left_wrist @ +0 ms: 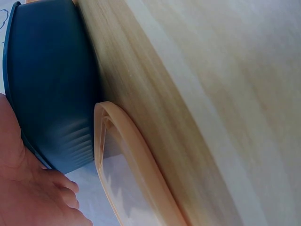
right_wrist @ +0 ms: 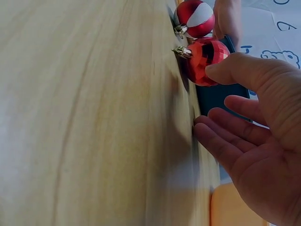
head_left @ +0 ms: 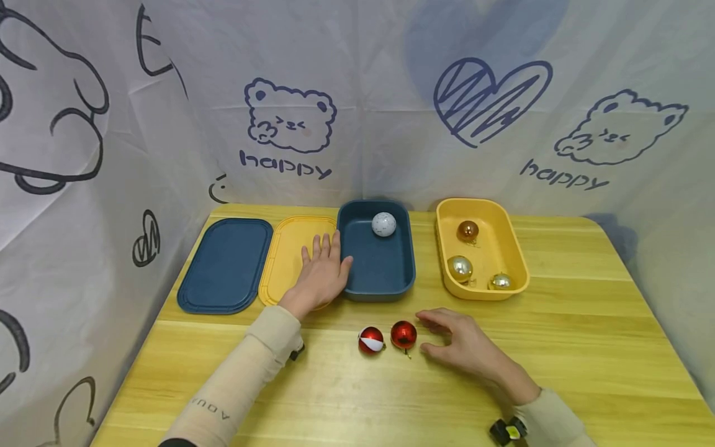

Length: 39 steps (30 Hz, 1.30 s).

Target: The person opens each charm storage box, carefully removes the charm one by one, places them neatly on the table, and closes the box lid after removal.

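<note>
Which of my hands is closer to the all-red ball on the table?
Right. The right hand is just to the right of the all-red ball; the left hand is farther off, at the left side of the blue container.

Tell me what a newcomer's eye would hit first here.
Probably the red-and-white bauble and all-red bauble, side by side on the table, the right hand just right of them. Next, likely the yellow box at right, holding three shiny baubles, and the left hand at the blue box's left edge.
</note>
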Each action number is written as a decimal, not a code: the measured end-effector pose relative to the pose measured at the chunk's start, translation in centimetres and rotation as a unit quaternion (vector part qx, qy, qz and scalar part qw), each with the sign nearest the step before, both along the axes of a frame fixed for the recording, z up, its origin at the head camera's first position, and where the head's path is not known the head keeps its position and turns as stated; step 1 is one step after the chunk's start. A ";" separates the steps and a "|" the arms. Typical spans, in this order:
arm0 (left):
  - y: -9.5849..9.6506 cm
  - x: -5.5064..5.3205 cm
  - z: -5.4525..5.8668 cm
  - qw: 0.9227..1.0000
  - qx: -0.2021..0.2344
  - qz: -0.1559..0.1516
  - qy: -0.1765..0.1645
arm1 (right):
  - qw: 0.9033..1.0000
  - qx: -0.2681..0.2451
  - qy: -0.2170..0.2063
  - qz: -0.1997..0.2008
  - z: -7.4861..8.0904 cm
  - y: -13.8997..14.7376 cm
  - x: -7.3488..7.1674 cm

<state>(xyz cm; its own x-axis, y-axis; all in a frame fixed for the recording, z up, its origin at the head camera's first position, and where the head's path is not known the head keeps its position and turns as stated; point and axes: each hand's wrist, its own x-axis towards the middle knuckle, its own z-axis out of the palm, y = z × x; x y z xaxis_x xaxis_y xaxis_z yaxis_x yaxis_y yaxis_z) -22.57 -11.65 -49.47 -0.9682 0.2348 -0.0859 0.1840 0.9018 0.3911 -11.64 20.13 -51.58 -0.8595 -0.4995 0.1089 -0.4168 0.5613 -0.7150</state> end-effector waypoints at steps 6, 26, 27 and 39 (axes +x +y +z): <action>0.0 0.1 0.1 1.000 -0.002 -0.002 -0.001 | 1.000 -0.009 -0.007 -0.002 1.3 0.0 -0.6; 0.0 0.2 0.4 1.000 -0.009 0.001 -0.003 | 0.996 -0.044 0.024 -0.078 7.1 -1.9 -9.6; -0.1 0.2 0.4 1.000 -0.010 0.001 -0.003 | 0.996 -0.040 0.021 -0.080 7.2 -2.1 -10.1; 0.1 0.2 0.3 0.999 -0.036 -0.002 0.016 | 0.994 -0.024 -0.003 -0.107 7.6 -5.2 -14.5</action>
